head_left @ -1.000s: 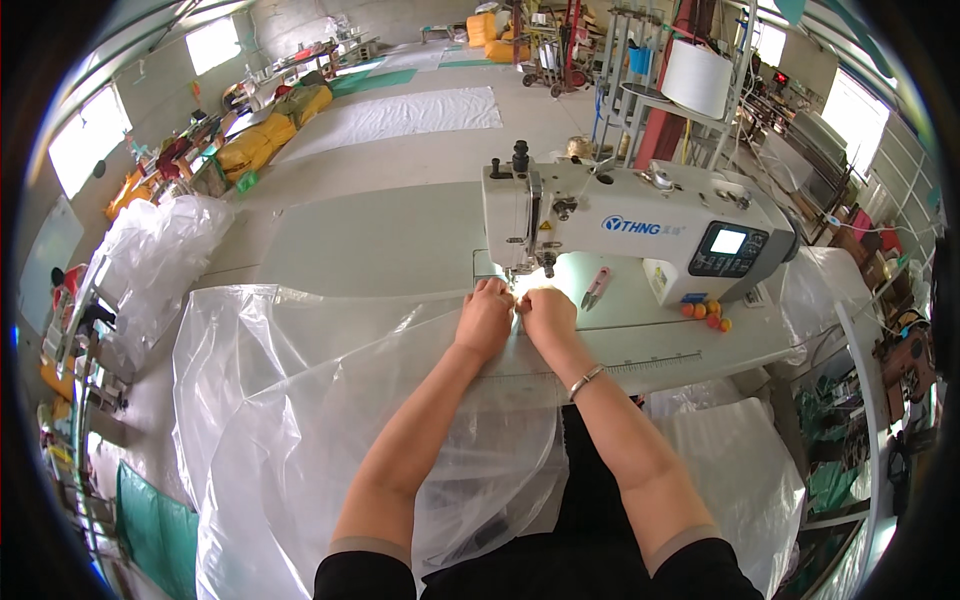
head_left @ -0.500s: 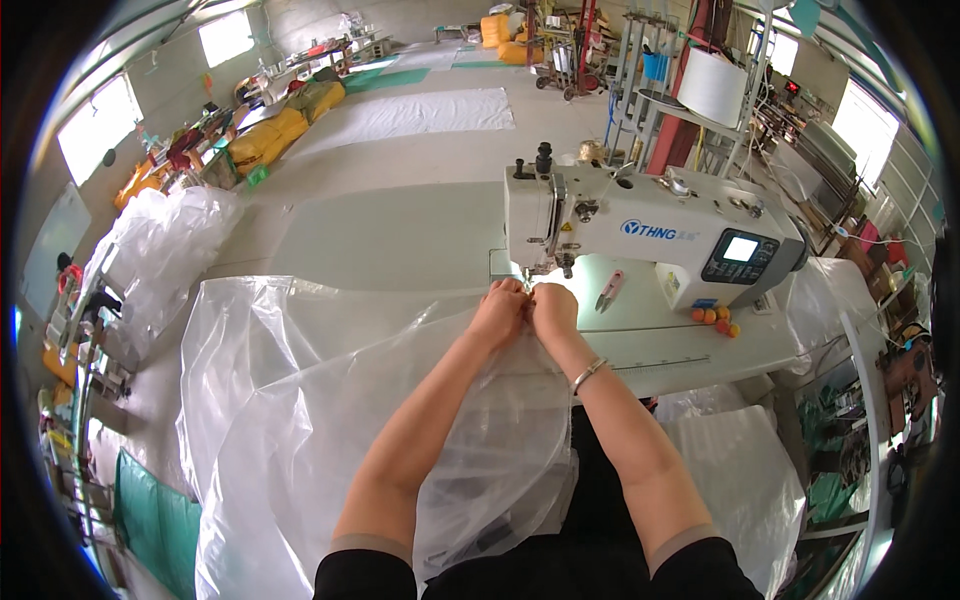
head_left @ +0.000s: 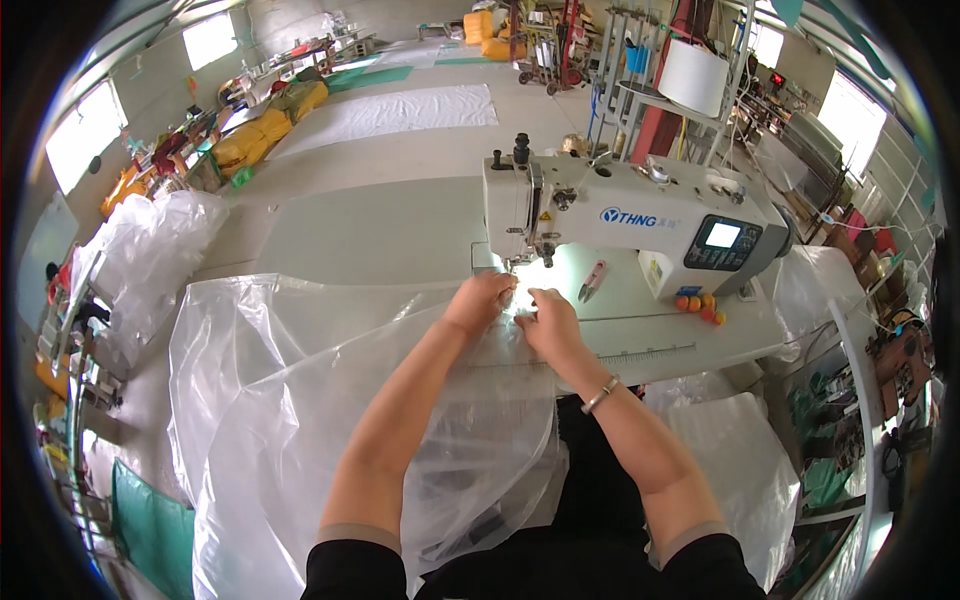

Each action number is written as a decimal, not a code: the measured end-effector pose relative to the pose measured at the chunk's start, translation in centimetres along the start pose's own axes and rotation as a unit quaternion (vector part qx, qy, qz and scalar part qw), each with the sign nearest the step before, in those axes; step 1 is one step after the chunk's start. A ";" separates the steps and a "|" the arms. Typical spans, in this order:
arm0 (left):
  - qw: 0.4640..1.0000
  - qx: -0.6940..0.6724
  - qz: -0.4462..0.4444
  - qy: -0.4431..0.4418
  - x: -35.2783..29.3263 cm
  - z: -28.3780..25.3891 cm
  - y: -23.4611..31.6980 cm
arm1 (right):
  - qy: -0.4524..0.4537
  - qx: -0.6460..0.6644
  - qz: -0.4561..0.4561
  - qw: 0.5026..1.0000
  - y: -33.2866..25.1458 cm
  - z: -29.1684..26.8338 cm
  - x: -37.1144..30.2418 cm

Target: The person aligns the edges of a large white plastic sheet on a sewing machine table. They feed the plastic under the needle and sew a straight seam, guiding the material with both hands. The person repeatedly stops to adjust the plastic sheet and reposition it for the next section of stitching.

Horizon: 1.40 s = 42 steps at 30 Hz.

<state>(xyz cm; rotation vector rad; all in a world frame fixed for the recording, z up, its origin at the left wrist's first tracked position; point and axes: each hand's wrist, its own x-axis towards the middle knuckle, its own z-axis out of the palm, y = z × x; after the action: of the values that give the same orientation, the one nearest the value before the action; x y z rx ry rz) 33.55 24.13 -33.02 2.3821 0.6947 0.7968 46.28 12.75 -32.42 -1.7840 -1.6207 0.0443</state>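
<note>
A clear plastic sheet [head_left: 290,400] spreads over the left part of the sewing table and hangs over its front edge. Its upper right corner reaches the lit needle area of a white sewing machine [head_left: 640,210]. My left hand [head_left: 482,302] is closed on the sheet's edge, just below the presser foot [head_left: 516,262]. Close by on the right, my right hand [head_left: 550,325] has its thumb and forefinger apart at the sheet's corner. Plastic shows beside its fingertips, but no grip on it is visible. Small thread snips [head_left: 592,281] lie on the table right of the needle.
Several small orange-red fruits [head_left: 697,303] lie by the machine's base. Behind it, a white thread cone [head_left: 692,78] stands on a rack. Crumpled clear plastic [head_left: 150,255] is heaped at the left; more plastic sheeting [head_left: 735,470] hangs at the lower right.
My hands were together at the needle; now the right has drawn away to the right and its fingers have parted. The left stays by the presser foot. The whole view has shifted slightly.
</note>
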 end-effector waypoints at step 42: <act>0.930 0.269 0.227 -0.107 1.8 -0.9 0.0 | -0.018 -0.182 -0.029 0.983 -1.5 1.4 -0.8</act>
<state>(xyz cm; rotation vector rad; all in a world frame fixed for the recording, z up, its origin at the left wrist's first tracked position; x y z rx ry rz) 34.23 25.48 -31.70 3.1421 0.2871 0.5481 44.23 12.65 -33.01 -2.0138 -1.7939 -0.2650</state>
